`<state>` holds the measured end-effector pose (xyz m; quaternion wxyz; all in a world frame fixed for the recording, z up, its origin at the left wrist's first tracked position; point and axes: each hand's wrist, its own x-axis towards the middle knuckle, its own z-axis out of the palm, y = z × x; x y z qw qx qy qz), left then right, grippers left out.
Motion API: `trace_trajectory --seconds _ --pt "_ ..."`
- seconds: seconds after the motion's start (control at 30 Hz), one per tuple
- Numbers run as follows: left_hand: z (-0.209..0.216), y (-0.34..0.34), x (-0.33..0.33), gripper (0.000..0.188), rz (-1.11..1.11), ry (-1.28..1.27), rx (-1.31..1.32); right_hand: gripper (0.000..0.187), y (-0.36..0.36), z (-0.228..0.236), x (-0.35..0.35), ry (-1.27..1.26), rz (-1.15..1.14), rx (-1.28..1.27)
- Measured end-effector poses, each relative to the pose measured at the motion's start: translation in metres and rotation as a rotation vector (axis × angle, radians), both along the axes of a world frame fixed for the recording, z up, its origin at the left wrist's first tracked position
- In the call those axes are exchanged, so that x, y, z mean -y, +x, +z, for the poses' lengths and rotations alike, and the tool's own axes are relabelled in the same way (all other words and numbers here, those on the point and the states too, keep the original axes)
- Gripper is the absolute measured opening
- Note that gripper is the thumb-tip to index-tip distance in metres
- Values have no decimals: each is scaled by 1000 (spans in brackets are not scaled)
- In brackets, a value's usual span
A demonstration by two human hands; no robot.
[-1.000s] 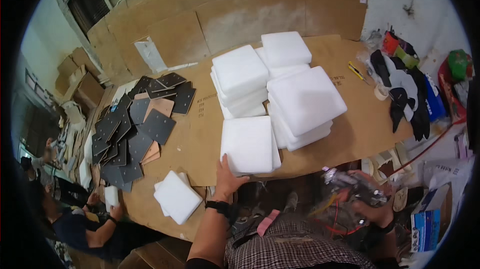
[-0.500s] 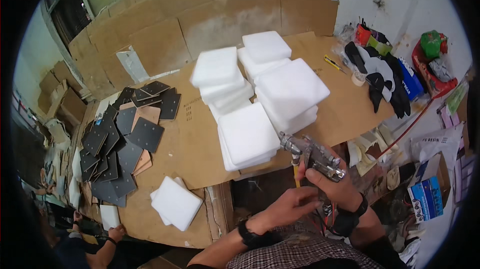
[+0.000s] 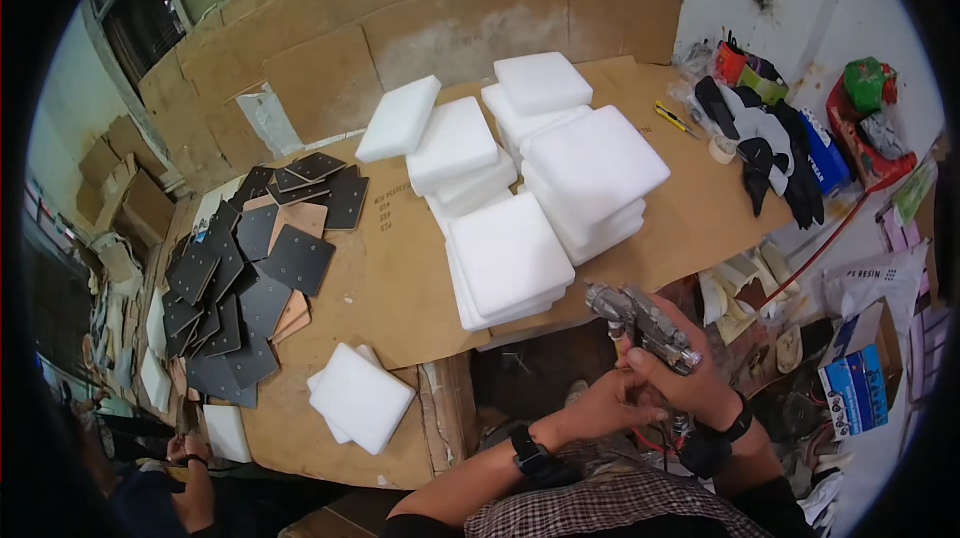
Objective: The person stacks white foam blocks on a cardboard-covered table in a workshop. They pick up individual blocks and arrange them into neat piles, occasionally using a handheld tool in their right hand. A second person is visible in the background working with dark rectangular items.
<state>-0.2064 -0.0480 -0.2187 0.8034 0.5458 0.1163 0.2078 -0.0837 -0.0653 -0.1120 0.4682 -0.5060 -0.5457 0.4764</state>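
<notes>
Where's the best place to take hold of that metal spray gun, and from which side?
Probably around its body, coming from the right, as the right hand holds the spray gun: it is long and slants up to the left, its left end reaching toward the nearest white stack, so this grip leaves that end free. Whatever lies under the palm is hidden.

The gun-shaped tool (image 3: 655,330) is showing rough, dully shining metal; the white blocks (image 3: 510,256) are looking matt and foam-like; the dark plates (image 3: 298,260) are appearing smooth; the cardboard (image 3: 385,293) is looking papery, dull.
</notes>
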Motion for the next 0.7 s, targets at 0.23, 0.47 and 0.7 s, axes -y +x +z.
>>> trace_trajectory --seconds 0.23,0.47,0.7 --pt "-3 7 4 27 -113 119 -45 51 8 1 16 -78 -36 26" --pt "-6 18 13 21 -69 134 -2 52 11 0 21 -37 -40 63" --pt "9 8 7 26 -151 161 -53 54 22 16 32 -20 36 200"
